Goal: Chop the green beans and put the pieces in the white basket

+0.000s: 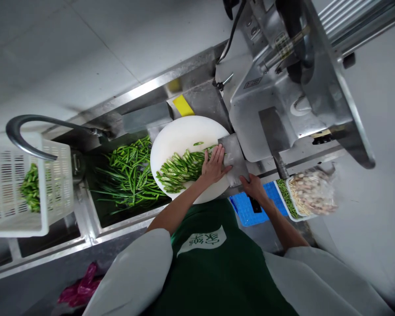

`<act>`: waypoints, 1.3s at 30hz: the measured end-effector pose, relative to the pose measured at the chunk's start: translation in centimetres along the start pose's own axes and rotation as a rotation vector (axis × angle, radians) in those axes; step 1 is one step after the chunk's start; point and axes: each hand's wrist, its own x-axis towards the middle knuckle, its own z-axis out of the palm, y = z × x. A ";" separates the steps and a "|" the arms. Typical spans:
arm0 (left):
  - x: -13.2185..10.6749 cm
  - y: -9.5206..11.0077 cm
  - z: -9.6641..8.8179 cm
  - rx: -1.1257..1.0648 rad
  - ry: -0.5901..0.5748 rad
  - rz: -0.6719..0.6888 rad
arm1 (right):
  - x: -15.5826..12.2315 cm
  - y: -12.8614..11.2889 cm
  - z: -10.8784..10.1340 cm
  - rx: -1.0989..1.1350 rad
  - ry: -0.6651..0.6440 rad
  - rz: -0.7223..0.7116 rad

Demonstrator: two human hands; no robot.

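While the right grip seemingly holds the cleaver, left hand spread, a slicer crowds the board.

The cutting board is showing plain white; the sliced peppers are showing green with pale insides. The cleaver is presenting dull grey. The apron is displaying dark green, its white patch bearing green characters. The plastic bag is registering magenta.

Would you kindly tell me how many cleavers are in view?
2: one cleaver is in the right hand, its blade overlapping the white board; the other cleaver lies on the metal machine. More may be hidden.
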 end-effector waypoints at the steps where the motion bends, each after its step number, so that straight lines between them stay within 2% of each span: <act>1: 0.0 0.0 0.0 0.003 -0.006 0.001 | -0.4 0.0 0.2 -0.018 0.004 -0.005; 4: -0.1 -0.1 0.0 -0.008 0.002 0.006 | -1.6 -0.2 0.5 -0.098 0.033 -0.014; 7: -0.1 -0.3 0.3 -0.035 0.024 0.015 | -3.0 -0.1 0.6 -0.168 0.005 0.003; 12: 0.2 -0.5 0.7 -0.106 0.076 -0.005 | -6.3 1.6 -0.7 -0.234 -0.030 -0.011; 15: 0.3 -1.2 -0.4 -0.184 0.112 -0.017 | -8.3 2.7 -2.4 -0.290 -0.034 -0.032; 17: -0.7 -2.7 -1.8 -0.244 0.163 -0.013 | -8.9 2.6 -3.5 -0.327 -0.002 -0.014; 19: -3.1 -5.1 -3.2 -0.289 0.240 -0.045 | -8.8 1.5 -4.3 -0.379 0.051 0.022; 22: -9.4 -9.7 -4.2 -0.299 0.330 -0.214 | -7.6 -1.2 -4.6 -0.477 0.098 0.041; 25: -16.2 -13.4 -3.0 -0.253 0.277 -0.348 | -6.4 -3.7 -4.0 -0.549 0.114 0.010; 27: -19.0 -14.5 -1.4 -0.224 0.216 -0.374 | -6.1 -5.0 -3.2 -0.582 0.117 -0.013; 28: -19.7 -14.6 -0.6 -0.208 0.202 -0.390 | -6.1 -5.5 -2.7 -0.595 0.119 -0.024; 31: -18.9 -13.8 1.0 -0.154 0.244 -0.491 | -6.5 -6.9 -1.3 -0.616 0.132 -0.041; 34: -15.7 -12.5 1.2 -0.159 0.306 -0.559 | -7.1 -8.7 0.3 -0.629 0.124 -0.066; 39: -10.0 -10.1 0.8 -0.276 0.362 -0.471 | -8.2 -12.0 3.2 -0.654 0.032 -0.160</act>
